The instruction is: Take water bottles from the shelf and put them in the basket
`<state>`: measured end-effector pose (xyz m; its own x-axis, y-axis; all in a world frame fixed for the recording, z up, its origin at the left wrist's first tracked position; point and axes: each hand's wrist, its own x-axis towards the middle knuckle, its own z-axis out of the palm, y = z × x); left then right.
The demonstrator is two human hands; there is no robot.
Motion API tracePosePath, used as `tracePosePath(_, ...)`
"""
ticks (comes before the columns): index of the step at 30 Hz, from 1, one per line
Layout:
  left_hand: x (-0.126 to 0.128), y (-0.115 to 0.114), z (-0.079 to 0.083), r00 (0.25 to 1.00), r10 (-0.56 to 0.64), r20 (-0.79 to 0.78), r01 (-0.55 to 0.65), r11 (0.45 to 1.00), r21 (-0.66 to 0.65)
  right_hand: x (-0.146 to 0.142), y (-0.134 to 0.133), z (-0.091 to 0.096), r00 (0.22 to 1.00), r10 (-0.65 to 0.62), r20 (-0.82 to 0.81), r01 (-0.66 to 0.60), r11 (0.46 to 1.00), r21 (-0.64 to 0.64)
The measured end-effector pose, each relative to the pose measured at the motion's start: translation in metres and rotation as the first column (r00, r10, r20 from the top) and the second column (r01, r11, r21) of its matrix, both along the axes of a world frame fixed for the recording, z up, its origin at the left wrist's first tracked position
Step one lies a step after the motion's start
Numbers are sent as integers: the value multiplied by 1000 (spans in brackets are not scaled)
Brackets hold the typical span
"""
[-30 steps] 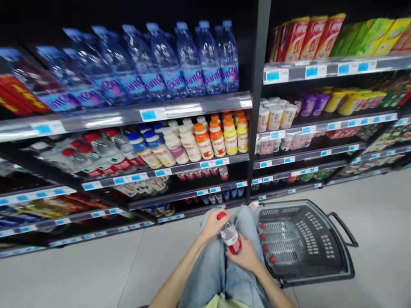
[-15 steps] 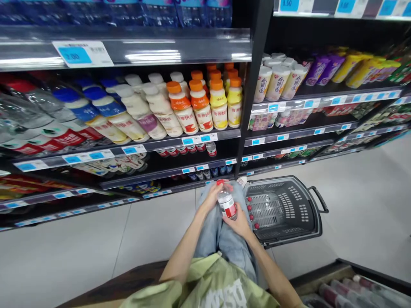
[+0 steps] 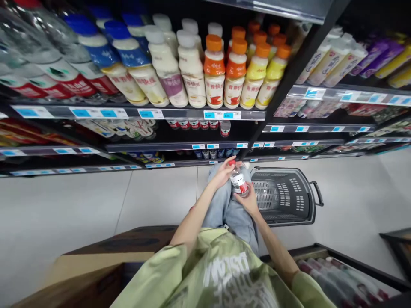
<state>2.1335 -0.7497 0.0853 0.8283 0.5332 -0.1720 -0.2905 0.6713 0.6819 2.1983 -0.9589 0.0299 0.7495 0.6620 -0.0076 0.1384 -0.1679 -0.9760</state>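
Observation:
A small clear water bottle [image 3: 239, 181] with a red cap and a red-and-white label is held tilted above my knees. My left hand [image 3: 224, 173] grips it at the cap end, fingers closed around the top. Lower down, my right hand [image 3: 249, 200] wraps the base of the bottle. Just right of my right hand, a grey shopping basket [image 3: 290, 218] stands on the floor. Clear bottles lie in its left part, partly hidden by my leg and hand.
In front, shelves [image 3: 180, 114] hold milk drink bottles [image 3: 215, 72] and larger water bottles [image 3: 64, 68]. Small red-labelled bottles [image 3: 225, 128] stand on a lower shelf. Cardboard boxes [image 3: 105, 261] are behind me at left. A crate of bottles [image 3: 340, 278] sits at lower right.
My view has tilted and shifted, so the shelves appear higher and more boxes show at lower left. Both hands keep hold of the bottle over my knees.

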Motion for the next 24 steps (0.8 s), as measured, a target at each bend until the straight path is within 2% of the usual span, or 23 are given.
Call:
tracePosePath(3,1,-2,7,999,-18,28,18,1000,17,6,-7,1,992,110,-64,-114,991,-65)
tracePosePath(7,-1,-3,17,999,-39,32,36,996,76,9,-13,4,955,222,-194,-237,970,-56)
tracePosePath(11,-5,-2,16,1000,0,20,-2,994,109,6,-11,6,967,203,-151,-216,973,-78)
tracePosePath(17,-3,-6,14,1000,25,4,-26,987,156,-2,-3,14,994,30,109,-11,986,-168)
tracePosePath(21,3,-12,12,999,12,-30,-5,979,206,-2,-3,18,987,64,150,-29,974,-226)
tracePosePath(24,6,-12,5,992,93,-85,-74,977,202,1,-6,17,982,117,149,-81,971,-226)
